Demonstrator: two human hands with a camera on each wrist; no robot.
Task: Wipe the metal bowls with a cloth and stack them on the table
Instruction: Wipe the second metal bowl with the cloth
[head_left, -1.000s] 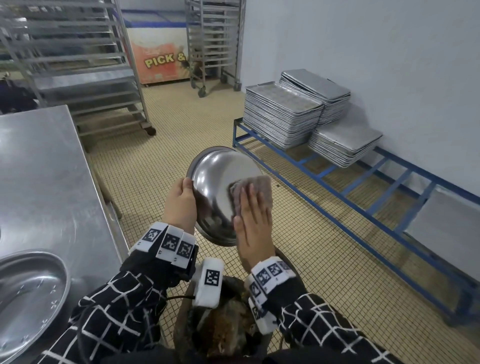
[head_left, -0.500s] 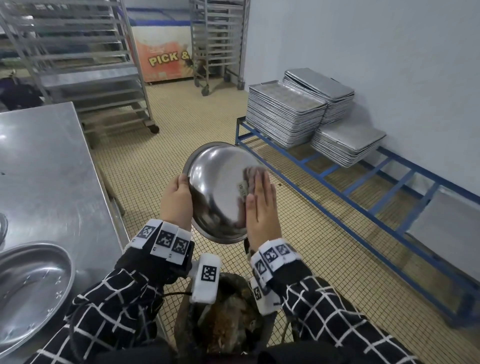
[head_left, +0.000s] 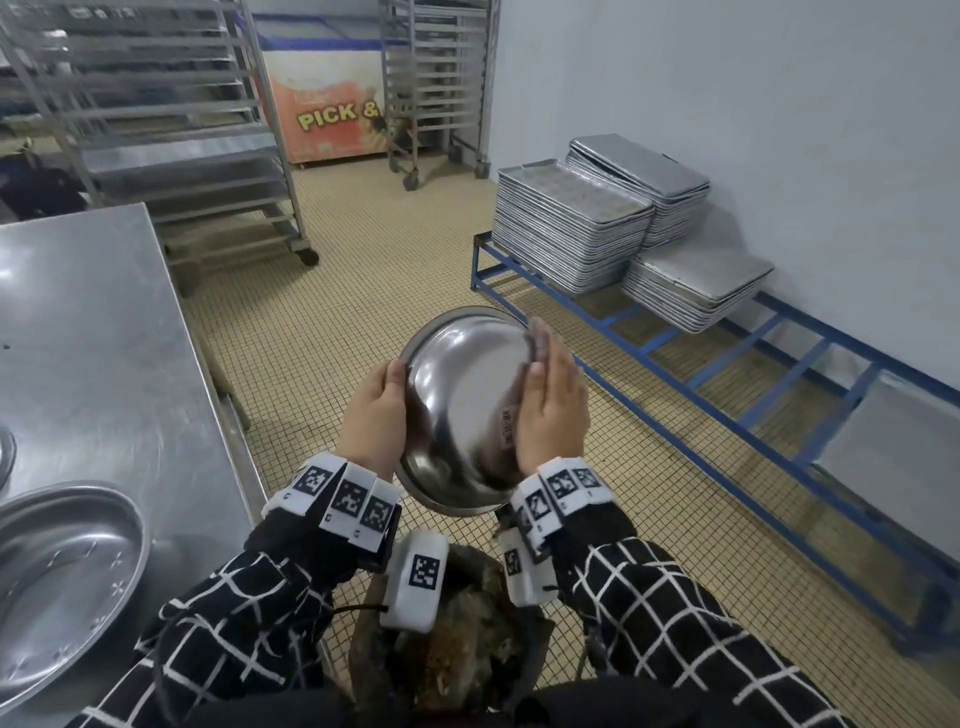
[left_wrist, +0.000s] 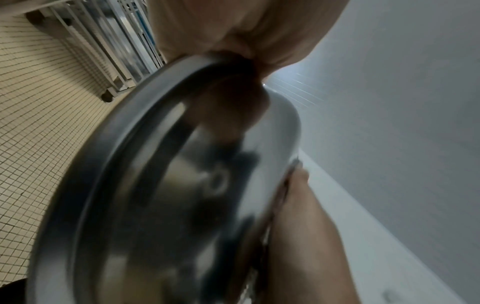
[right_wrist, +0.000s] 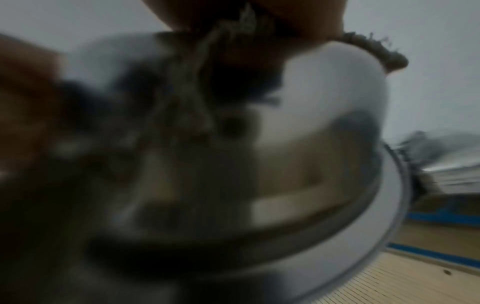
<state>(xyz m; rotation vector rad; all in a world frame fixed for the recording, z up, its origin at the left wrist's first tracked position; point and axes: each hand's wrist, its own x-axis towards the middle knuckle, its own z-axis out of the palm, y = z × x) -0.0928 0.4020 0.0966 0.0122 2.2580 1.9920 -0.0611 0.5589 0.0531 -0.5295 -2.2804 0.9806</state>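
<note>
Head view: a round shiny metal bowl (head_left: 462, 400) is held tilted on edge above the tiled floor, between the two hands. Its left rim is gripped by the left hand (head_left: 371, 415), the thumb curled over the edge. A grey-brown fuzzy cloth (head_left: 537, 340) is pressed flat against the bowl's outer wall by the right hand (head_left: 553, 410), whose fingers are kept straight and together; the cloth's edge is seen past the fingertips. A second wide metal bowl (head_left: 62, 577) is set on the steel table (head_left: 93, 332), well apart at the left.
</note>
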